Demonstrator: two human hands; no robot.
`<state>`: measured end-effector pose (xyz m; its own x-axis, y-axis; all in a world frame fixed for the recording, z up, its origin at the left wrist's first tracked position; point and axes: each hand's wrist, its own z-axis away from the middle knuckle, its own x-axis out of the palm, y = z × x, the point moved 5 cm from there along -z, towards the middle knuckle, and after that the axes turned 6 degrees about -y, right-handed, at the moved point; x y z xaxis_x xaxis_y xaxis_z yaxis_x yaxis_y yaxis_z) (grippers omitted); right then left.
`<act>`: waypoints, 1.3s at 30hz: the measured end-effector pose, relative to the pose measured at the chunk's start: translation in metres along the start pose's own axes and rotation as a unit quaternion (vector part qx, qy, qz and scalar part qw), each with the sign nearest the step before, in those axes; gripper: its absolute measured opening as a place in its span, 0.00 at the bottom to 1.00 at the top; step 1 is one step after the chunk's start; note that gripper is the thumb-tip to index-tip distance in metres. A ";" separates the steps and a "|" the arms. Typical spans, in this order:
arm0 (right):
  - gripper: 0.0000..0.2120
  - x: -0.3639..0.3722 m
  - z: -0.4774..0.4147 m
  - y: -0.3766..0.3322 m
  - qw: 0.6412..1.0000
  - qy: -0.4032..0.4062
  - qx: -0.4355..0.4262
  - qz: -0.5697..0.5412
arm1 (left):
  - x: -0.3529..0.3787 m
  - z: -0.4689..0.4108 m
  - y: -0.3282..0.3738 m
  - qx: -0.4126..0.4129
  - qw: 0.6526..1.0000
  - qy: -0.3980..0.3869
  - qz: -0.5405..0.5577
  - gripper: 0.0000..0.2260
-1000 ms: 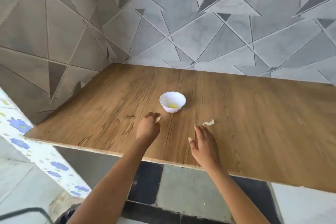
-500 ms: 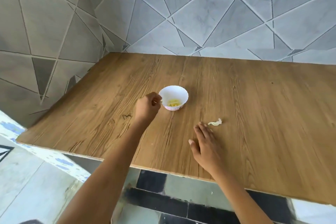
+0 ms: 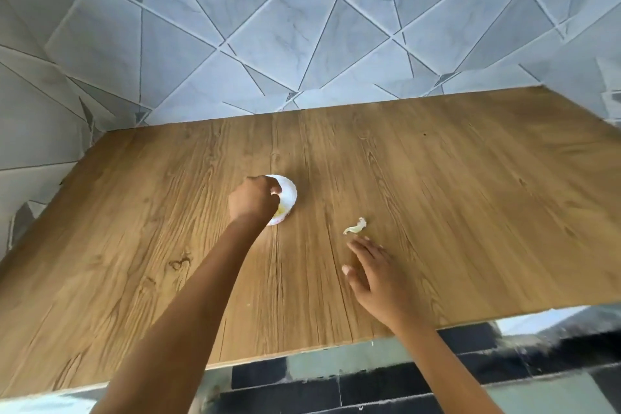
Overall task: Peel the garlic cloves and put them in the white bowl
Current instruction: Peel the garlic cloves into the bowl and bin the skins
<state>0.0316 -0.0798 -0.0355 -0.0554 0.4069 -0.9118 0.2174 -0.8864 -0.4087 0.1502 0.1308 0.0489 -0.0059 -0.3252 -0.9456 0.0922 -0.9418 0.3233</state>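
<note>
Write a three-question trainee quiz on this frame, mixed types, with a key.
1. True or false: the right hand grips the peel.
2. Where is the left hand? A) over the bowl B) on the peel C) touching the right hand
3. Fill in: from the person's side, the peel lies to the ___ of the bowl.

Key:
1. False. The right hand lies with its fingers straight, and the peel is just beyond its fingertips, apart from them.
2. A.
3. right.
</note>
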 end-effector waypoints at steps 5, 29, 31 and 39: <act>0.24 -0.023 -0.001 0.037 0.995 0.062 0.073 0.005 | 0.018 0.023 0.074 0.181 0.981 -0.011 0.073 0.08; 0.10 -0.041 -0.044 0.039 0.756 -0.032 0.126 -0.642 | 0.077 0.056 0.081 0.105 0.867 -0.221 0.433 0.10; 0.08 -0.037 -0.048 0.037 0.762 -0.030 0.128 -0.634 | 0.074 0.056 0.076 0.091 0.869 -0.199 0.443 0.08; 0.09 -0.030 -0.051 0.024 0.834 -0.048 0.081 -0.544 | 0.071 0.052 0.061 0.088 0.920 -0.152 0.350 0.03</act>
<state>0.0882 -0.1020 -0.0156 -0.2129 0.9771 0.0053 -0.1463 -0.0265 -0.9889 0.1037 0.0455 0.0034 -0.2881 -0.8410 -0.4579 0.0169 -0.4825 0.8757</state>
